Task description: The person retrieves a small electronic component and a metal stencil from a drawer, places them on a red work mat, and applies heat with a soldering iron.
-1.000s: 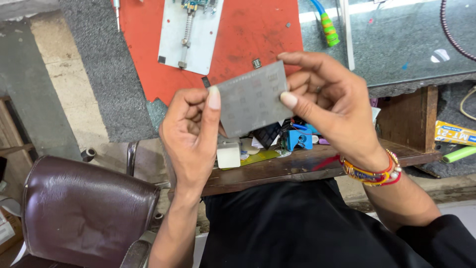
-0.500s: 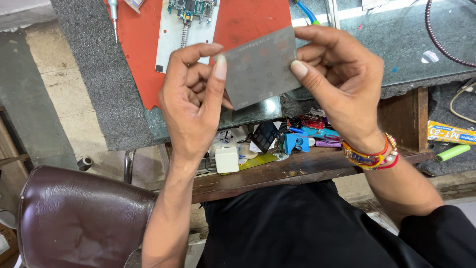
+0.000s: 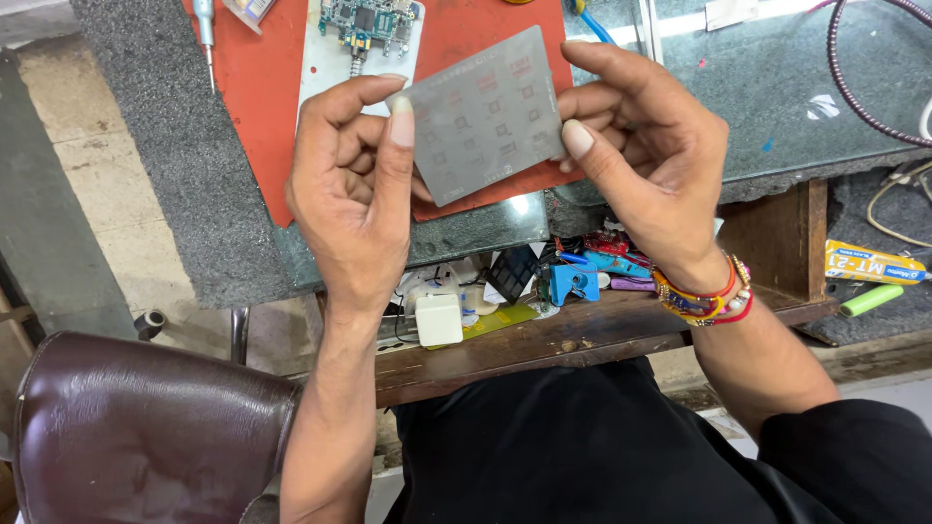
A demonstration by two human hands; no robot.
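Stencil plate: in the head view I see a thin grey metal stencil plate (image 3: 482,114), square, with small cut-out patterns across its face, held tilted above the workbench between both hands.
Left hand: my left hand (image 3: 351,189) pinches the plate's left edge, thumb lying up along the front, the other fingers curled behind it.
Right hand: my right hand (image 3: 649,155) grips the right edge, thumb pressed on the front near the lower corner, index finger over the top, the rest folded behind.
Wrist: coloured thread bracelets (image 3: 701,296) circle the right wrist.
Under the plate: an orange mat (image 3: 252,107) lies on the grey bench top (image 3: 165,146), and a white holder with a green circuit board (image 3: 364,19) sits on the mat just above the left hand.
Mat edge: a screwdriver (image 3: 206,29) rests at the mat's upper left.
Lower shelf: a wooden ledge (image 3: 544,340) carries a white charger block (image 3: 439,318), a blue clip (image 3: 571,283) and small clutter.
Far right: a yellow tube (image 3: 874,262) lies beside a green marker (image 3: 871,300).
Bottom left: a dark brown leather seat (image 3: 136,437).
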